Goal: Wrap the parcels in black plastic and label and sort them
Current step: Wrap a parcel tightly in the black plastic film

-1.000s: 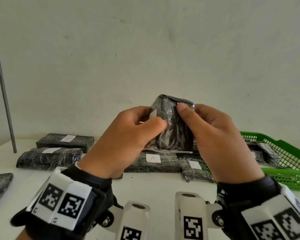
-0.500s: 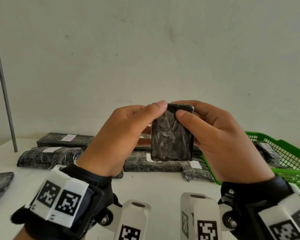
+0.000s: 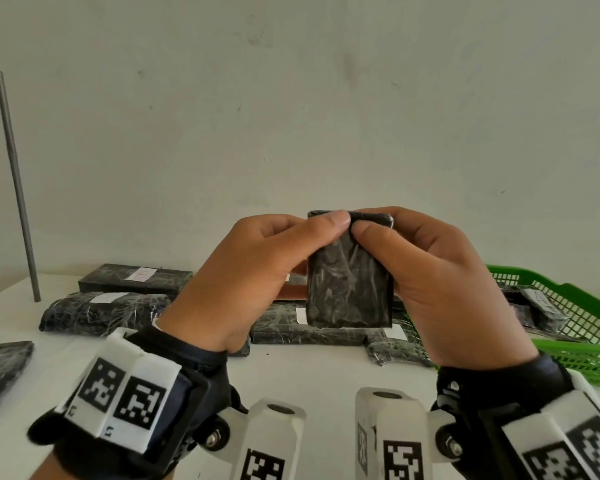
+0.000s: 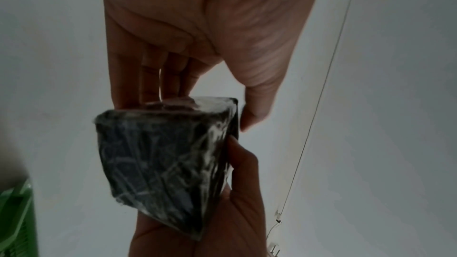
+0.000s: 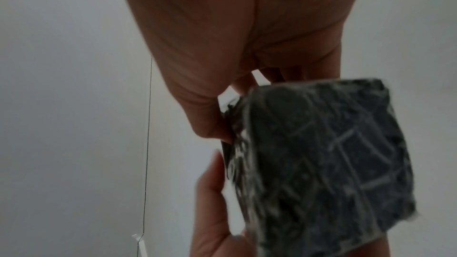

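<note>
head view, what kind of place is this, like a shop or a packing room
Probably a small packing or sorting station: a white table against a bare wall, several black-wrapped parcels with white labels laid out on it, and a green basket holding more labelled ones.

grey pole (image 3: pixel 16 188), white wall (image 3: pixel 326 98), white table (image 3: pixel 291 372)

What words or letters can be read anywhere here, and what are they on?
"A": white label on the parcel in the green basket.
Red scribble, unreadable: label on the far left box.
Other white labels on the table parcels: blank or hidden.
Held parcel: no label showing.
Wrist squares: only black-and-white patterns.
</note>
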Motion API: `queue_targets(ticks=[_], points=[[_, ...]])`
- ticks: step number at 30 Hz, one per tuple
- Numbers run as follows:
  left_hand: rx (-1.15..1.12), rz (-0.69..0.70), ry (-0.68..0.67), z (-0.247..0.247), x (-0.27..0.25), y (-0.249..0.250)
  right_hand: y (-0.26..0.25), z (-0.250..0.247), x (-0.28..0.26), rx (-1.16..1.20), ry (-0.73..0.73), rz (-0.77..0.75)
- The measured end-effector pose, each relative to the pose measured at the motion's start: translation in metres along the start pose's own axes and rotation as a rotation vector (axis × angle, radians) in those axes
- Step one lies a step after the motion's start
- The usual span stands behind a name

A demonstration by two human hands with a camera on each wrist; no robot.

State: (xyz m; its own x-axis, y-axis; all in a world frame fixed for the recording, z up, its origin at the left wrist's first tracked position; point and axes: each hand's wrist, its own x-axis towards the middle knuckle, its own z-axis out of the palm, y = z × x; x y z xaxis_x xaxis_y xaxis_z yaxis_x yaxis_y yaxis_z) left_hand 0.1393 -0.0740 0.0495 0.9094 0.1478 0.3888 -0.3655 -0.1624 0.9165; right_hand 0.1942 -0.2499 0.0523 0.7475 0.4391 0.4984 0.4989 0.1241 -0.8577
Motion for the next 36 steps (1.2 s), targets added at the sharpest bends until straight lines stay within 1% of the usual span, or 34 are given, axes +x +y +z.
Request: queue_targets(ticks=[4,7,12,15,18,20,22,24,26,29,32,36], points=[[-0.029,-0.003,0.040,0.000,0.000,0.002,0.002,0.000,0.001,-0.009,-0.061,0.000],[-0.007,0.004,0.049,0.002,-0.001,0.003,0.002,0.001,0.001,-0.049,-0.084,-0.024],[0.016,-0.002,0.088,-0.003,0.000,0.001,0.004,-0.002,0.002,-0.127,-0.172,0.018],[0.018,0.006,0.111,-0.004,0.000,-0.001,0.004,-0.002,0.003,-0.110,-0.152,-0.004],[-0.036,0.017,0.118,-0.001,0.000,0.000,0.004,-0.003,0.002,-0.133,-0.143,-0.010],[-0.062,0.017,0.078,-0.001,-0.001,0.003,0.003,-0.006,0.002,-0.132,-0.127,-0.015],[-0.064,0.013,0.022,-0.002,-0.002,0.004,0.001,-0.009,0.001,-0.079,-0.093,-0.008],[-0.061,0.020,0.011,-0.003,-0.001,0.004,0.000,-0.009,0.001,-0.020,-0.093,0.018],[-0.068,0.029,0.017,-0.004,0.000,0.002,0.001,-0.010,0.001,-0.017,-0.104,0.019],[-0.030,0.030,-0.032,-0.006,0.000,0.000,0.000,-0.011,0.001,-0.051,-0.084,0.008],[-0.001,0.042,-0.068,-0.007,0.001,-0.001,-0.001,-0.009,0.001,-0.011,-0.065,0.043],[0.028,0.038,-0.193,-0.008,-0.001,-0.001,-0.002,-0.007,0.000,0.015,0.018,0.024]])
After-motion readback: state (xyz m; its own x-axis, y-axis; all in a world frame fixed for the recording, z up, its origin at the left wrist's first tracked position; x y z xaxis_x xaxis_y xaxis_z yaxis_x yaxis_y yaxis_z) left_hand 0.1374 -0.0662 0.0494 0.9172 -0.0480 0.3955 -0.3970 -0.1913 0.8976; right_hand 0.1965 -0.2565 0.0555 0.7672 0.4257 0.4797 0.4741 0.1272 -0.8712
